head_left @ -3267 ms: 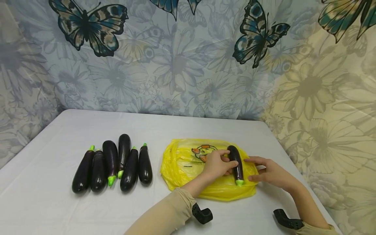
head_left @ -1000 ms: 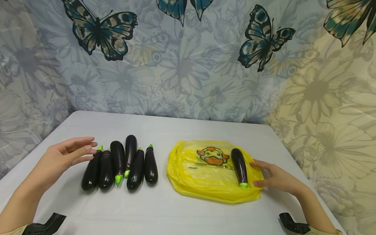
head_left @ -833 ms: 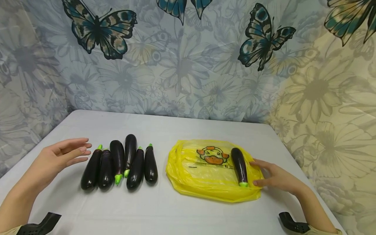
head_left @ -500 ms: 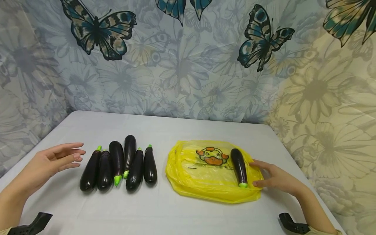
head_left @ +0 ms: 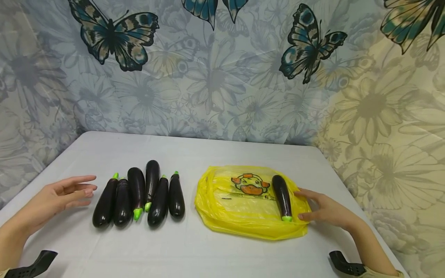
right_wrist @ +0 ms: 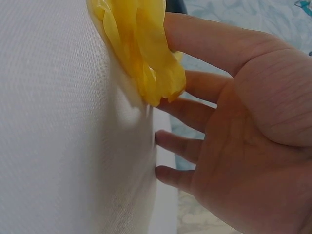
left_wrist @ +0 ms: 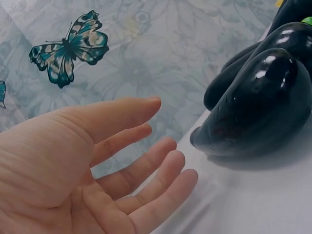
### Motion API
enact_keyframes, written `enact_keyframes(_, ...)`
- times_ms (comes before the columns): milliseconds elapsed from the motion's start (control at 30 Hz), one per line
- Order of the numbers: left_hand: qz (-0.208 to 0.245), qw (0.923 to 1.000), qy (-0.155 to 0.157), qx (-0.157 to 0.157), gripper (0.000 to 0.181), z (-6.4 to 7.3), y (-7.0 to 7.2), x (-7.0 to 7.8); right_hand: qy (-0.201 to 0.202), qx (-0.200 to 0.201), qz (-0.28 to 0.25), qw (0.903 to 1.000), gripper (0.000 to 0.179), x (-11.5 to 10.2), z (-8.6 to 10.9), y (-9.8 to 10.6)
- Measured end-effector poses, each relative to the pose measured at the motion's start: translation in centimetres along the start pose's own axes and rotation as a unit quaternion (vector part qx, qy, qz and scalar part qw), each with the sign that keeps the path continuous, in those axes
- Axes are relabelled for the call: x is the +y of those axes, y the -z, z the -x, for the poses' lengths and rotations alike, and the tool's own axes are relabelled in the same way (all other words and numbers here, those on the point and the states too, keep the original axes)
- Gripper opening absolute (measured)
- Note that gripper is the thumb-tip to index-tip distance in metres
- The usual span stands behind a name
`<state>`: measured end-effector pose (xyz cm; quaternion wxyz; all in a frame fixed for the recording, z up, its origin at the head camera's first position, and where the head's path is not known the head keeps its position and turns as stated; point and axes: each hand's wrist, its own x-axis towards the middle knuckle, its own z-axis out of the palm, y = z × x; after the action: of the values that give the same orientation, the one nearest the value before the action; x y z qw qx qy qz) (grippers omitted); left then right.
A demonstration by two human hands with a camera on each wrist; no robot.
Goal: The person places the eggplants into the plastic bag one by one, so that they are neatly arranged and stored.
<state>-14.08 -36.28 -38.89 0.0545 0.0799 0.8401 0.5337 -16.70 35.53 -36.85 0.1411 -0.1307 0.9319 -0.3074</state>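
On the left of the head view my left hand (head_left: 57, 202) hovers with relaxed, spread fingers, holding nothing. Just to its right lies a row of dark purple eggplants (head_left: 105, 202) with green stem ends. In the left wrist view a gap separates the fingers from the nearest eggplant (left_wrist: 258, 107). A yellow plastic bag (head_left: 240, 224) with a printed duck face lies flat at centre right. Another eggplant (head_left: 282, 197) rests on top of it, near its right side. My right hand (head_left: 325, 208) touches the bag's right edge, thumb and fingers spread and fairly straight around the bag's edge (right_wrist: 146, 63).
A white cloth covers the table (head_left: 167, 251). Its right edge runs close beside the right forearm. Behind stands a patterned backdrop (head_left: 212, 85) with butterflies and flowers. Each wrist carries a black bracket (head_left: 345, 264).
My left hand let go of the eggplant on the bag, crossed to the far left, and has since drifted slightly left and down. My right hand stays at the bag's edge.
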Motion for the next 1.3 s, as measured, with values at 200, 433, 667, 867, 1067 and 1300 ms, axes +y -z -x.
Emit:
enact_keyframes(200, 0.025, 0.9996, 0.01, -0.012, 0.057, -0.1, 0.0, -0.3, 0.0, -0.003, -0.003, 1.0, 0.081, 0.0, -0.1, 0.0)
enact_keyframes(433, 0.065, 0.9968, 0.0, -0.047, 0.056, -0.4, 0.1, -0.4, -0.001, -0.003, -0.001, 1.0, 0.08, 0.1, 0.0, 0.1)
enact_keyframes(667, 0.081, 0.9936, -0.012, -0.077, 0.055, -0.4, -0.1, -0.5, 0.002, -0.005, 0.001, 1.0, 0.08, -0.1, -0.2, 0.1)
enact_keyframes(867, 0.072, 0.994, 0.014, -0.081, 0.058, -0.5, -1.1, -0.2, 0.007, -0.002, -0.001, 1.0, 0.08, 0.2, 0.1, 0.0)
enact_keyframes(1067, 0.046, 0.9953, 0.04, -0.075, 0.064, -0.6, -1.6, 0.3, 0.011, 0.003, 0.008, 0.9999, 0.081, 0.2, 0.1, 0.0)
enact_keyframes(1300, 0.011, 0.9961, 0.054, -0.069, 0.066, -0.6, -1.6, 0.7, 0.009, 0.001, 0.005, 0.9999, 0.082, 0.2, 0.0, 0.0)
